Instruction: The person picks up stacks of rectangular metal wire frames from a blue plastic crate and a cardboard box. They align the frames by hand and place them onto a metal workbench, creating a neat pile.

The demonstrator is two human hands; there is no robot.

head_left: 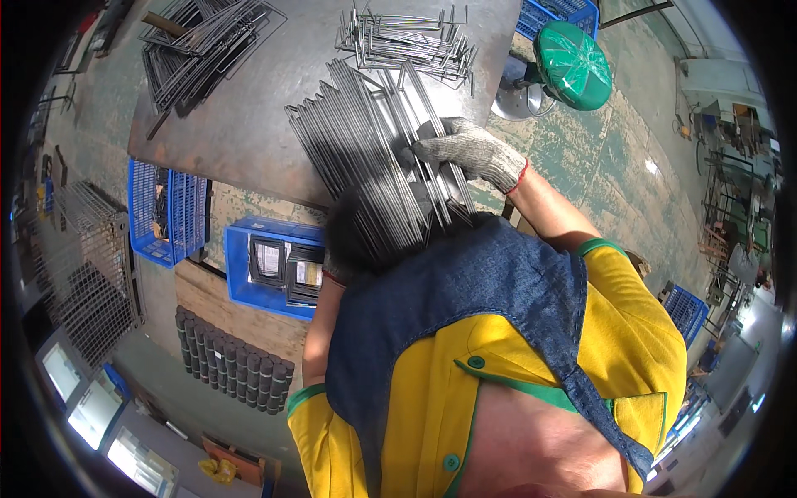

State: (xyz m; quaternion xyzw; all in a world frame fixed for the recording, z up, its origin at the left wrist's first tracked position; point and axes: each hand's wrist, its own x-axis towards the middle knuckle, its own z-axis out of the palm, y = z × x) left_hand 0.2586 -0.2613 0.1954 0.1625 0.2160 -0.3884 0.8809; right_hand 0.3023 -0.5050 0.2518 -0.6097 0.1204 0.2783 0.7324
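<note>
A thick bundle of bent steel wire frames (357, 124) leans over the table's near edge, close against my apron. My right hand (473, 153), in a grey knit glove with dark fingertips, grips the frames on the right side, thumb and fingers closed around the wires. My left hand (353, 228) is at the bundle's lower left; its dark glove is blurred and in shadow, and the fingers cannot be made out. Beyond the bundle, a pile of similar wire frames (407, 41) lies on the metal table (274, 116).
More wire frames (195, 58) are heaped at the table's far left. Below its left edge stand a blue crate (170, 217) and a blue bin (274, 303) holding dark rectangular frames. A green-covered stool (573, 66) stands right of the table. Dark cylindrical rolls (232, 361) sit at lower left.
</note>
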